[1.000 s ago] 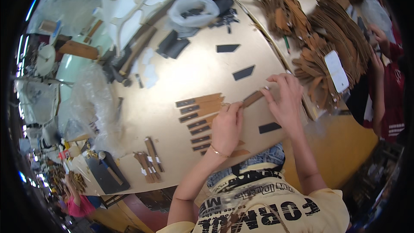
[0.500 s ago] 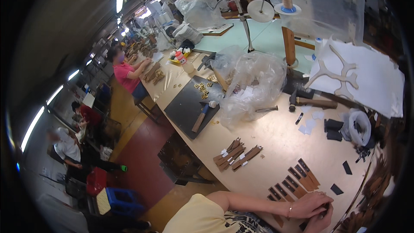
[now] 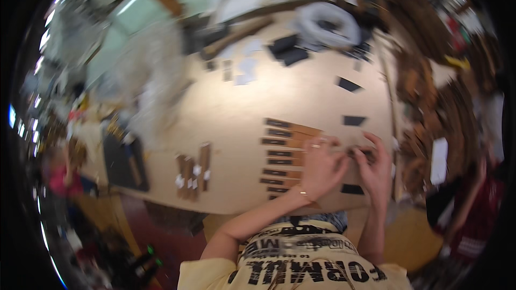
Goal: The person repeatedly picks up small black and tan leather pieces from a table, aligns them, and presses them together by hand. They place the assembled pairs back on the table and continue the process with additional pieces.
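My left hand reaches over the tan ends of a row of brown leather strips, each carrying a black patch at its left end. Its fingers are bent, and their tips meet the right hand's. My right hand is closed, thumb and fingers pinching something small and dark that blur and the fingers mostly hide. Black four-sided patches lie near the hands: one patch just beyond them, another patch farther off, and a patch closer to me.
Left of the row lie bundled brown strips with white tags. A dark board with a tool on it is at far left. Clear plastic bags, a hammer and a white roll sit farther back. Brown leather pieces are heaped at right.
My view has swung right and down, bringing both hands to the middle. The hands remain together at the right end of the strip row, now a little apart.
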{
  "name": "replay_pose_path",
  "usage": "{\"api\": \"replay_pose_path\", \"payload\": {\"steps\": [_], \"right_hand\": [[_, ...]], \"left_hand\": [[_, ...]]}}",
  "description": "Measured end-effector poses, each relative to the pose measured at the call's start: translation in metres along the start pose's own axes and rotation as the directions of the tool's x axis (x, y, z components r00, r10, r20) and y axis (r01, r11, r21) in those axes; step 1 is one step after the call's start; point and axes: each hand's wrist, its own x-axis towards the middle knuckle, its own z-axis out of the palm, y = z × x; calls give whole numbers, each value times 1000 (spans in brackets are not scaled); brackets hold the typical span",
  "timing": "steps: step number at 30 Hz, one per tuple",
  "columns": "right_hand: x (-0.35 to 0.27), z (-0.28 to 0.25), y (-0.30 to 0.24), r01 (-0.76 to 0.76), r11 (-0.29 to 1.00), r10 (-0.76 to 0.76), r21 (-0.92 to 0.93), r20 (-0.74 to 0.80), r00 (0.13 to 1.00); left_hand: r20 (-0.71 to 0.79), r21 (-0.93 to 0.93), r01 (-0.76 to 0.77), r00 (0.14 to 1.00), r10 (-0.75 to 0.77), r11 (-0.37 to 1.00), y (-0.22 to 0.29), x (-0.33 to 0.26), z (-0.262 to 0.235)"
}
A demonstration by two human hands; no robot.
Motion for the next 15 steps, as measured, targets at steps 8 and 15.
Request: {"api": "replay_pose_path", "payload": {"steps": [8, 15], "right_hand": [[1, 2, -8, -82, 996, 84, 22, -68, 994], [1, 3, -8, -74, 997, 73, -24, -45, 996]], "left_hand": [[42, 243, 76, 995, -89, 967, 18, 10, -9], [-142, 185, 73, 989, -47, 980, -37, 37, -51]]}}
